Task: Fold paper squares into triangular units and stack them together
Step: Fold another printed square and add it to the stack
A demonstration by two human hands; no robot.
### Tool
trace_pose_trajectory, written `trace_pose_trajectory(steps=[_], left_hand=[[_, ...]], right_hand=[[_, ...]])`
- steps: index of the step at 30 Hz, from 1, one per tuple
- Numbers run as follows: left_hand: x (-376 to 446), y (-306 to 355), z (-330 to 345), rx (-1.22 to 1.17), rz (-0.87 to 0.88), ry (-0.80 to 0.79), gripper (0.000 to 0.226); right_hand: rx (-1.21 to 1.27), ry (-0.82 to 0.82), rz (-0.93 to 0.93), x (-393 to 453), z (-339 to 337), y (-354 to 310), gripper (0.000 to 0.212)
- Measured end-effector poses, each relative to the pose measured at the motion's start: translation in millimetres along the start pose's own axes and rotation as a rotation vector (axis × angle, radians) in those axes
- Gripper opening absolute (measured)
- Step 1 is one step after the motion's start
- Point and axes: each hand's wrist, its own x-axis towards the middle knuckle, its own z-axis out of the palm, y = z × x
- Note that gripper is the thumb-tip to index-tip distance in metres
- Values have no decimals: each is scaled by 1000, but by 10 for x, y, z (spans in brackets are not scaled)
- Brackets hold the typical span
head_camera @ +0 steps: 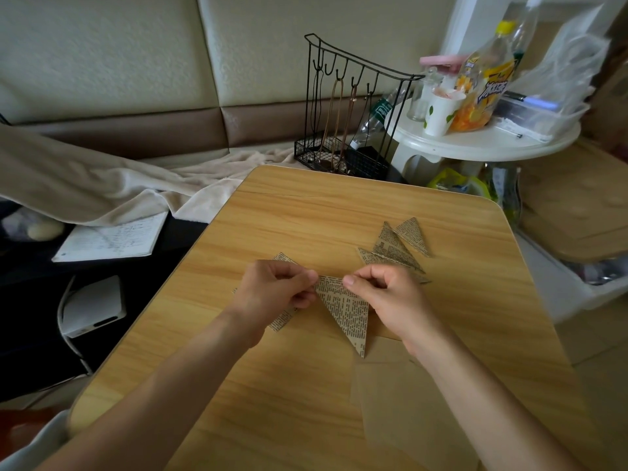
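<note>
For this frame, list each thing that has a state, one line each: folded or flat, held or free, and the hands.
left hand: pinches the top left corner of the printed triangle.
right hand: pinches its top edge.
printed triangle: folded, held by both hands, point toward the person.
finished triangles: folded, overlapping loosely, free on the table.
plain brown sheet: flat, unfolded, untouched.
printed paper under the left hand: mostly hidden, state unclear.

Two bare forearms enter from bottom edge. Left hand (275, 289) and right hand (387, 294): no rings, watch or gloves visible. Short, unpainted nails. No sleeves visible on either forearm.
</note>
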Motion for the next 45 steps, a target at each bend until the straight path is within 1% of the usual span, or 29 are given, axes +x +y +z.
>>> trace_pose_trajectory(steps=[4,10,12,15,17,19,22,24,28,31,36,42,45], left_hand=[[31,3,-29,-6,-14,36,11],[45,3,-38,12,-19,75,11],[43,-2,-36,3,-11,74,11],[44,-25,-27,-4,-7,70,11],[52,-23,-39,39,3,43,9],[45,-5,-49,115,23,-29,8],[0,10,-19,179,44,-161,11],[-18,13,5,171,47,-192,14],[-3,21,4,0,-12,-156,16],[13,8,10,-62,-59,-145,16],[14,-15,59,-50,-61,-156,15],[-18,-28,127,-15,30,-55,8],[-24,-22,138,-36,27,-66,10]], right_hand=[[72,9,23,29,-43,33,10],[66,16,32,55,-30,56,14],[51,27,34,55,-22,56,16],[-35,25,24,36,-7,25,17],[-101,-2,10,7,-14,-8,16],[-145,-46,-18,-16,-36,-44,11],[-150,-141,-50,-44,-10,-84,9],[-149,-146,-80,-49,37,-77,8],[-84,-72,-68,-40,79,-36,9],[-50,-70,-50,-38,94,-30,10],[-36,-68,-30,-43,117,-36,11],[-2,-29,-27,-23,127,-11,13],[-3,-23,-47,-25,137,0,12]])
